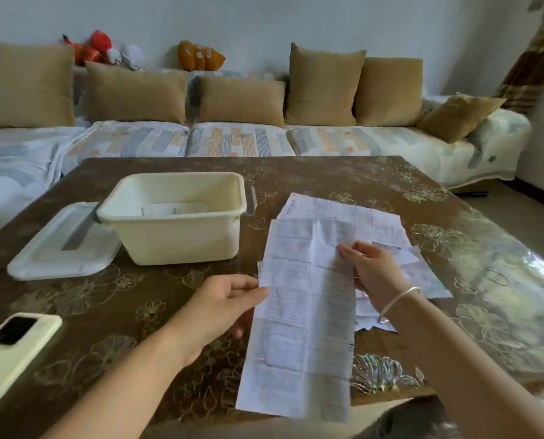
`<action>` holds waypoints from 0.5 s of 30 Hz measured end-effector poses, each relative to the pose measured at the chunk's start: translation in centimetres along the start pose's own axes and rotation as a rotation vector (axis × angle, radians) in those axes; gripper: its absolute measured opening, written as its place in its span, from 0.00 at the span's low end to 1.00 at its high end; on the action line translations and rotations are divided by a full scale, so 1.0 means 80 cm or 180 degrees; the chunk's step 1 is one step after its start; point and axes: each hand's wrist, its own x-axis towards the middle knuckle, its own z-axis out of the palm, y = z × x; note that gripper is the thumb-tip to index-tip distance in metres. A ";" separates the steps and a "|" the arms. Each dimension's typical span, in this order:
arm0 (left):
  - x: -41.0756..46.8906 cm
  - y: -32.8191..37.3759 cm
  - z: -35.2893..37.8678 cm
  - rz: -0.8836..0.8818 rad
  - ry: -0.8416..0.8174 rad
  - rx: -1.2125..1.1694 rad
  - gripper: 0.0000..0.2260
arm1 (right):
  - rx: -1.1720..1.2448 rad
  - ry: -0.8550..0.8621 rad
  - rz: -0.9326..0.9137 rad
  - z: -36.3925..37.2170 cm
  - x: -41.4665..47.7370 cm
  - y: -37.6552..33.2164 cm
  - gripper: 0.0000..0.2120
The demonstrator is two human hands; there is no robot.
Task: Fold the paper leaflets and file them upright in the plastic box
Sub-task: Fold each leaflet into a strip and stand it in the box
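Pinching a long, creased leaflet (302,312) by its two long edges, both hands hold it up over the near edge of the table (327,175); the left hand (229,299) has its thumb on the printed face at the left edge and its fingers curled beneath; the right hand (372,274), with a thin bracelet (397,301) at the wrist, grasps the right edge farther up, its fingertips on the paper; the sheet is unfolded, and its lower end hangs past the table's near edge towards the person's lap. Under and behind the right hand a loose pile of leaflets (375,220) lies flat, right of the table's middle; left of it, nearer the far-left corner, stands the cream plastic box (182,239), open, with one pale folded paper (175,209) inside, though I cannot tell whether it stands upright; the box's lid (64,245) lies flat just beside it towards the left edge; a phone (11,353) lies face down at the near-left corner. The table is dark brown with a pale flower pattern under a glossy cover that catches light along its right edge; beyond the far edge runs a sofa (242,141) in a striped cover with tan cushions (324,83) against a white wall; soft toys (99,47) sit on its back, and a patterned curtain (536,58) hangs at the far right.
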 end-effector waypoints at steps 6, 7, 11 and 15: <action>-0.023 -0.064 -0.012 -0.0541 0.0460 -0.0029 0.04 | -0.1101 0.0085 -0.0597 0.020 -0.038 0.048 0.12; -0.026 -0.072 -0.014 -0.0558 0.0512 -0.0031 0.04 | -0.1585 0.0179 -0.0980 0.018 -0.047 0.055 0.15; -0.033 -0.088 -0.020 -0.0554 0.0748 -0.0071 0.06 | -0.2754 -0.0432 -0.2574 0.016 -0.095 0.074 0.23; -0.032 -0.086 -0.021 -0.0691 0.0784 -0.0490 0.17 | -0.3289 -0.1160 -0.3048 0.015 -0.121 0.084 0.31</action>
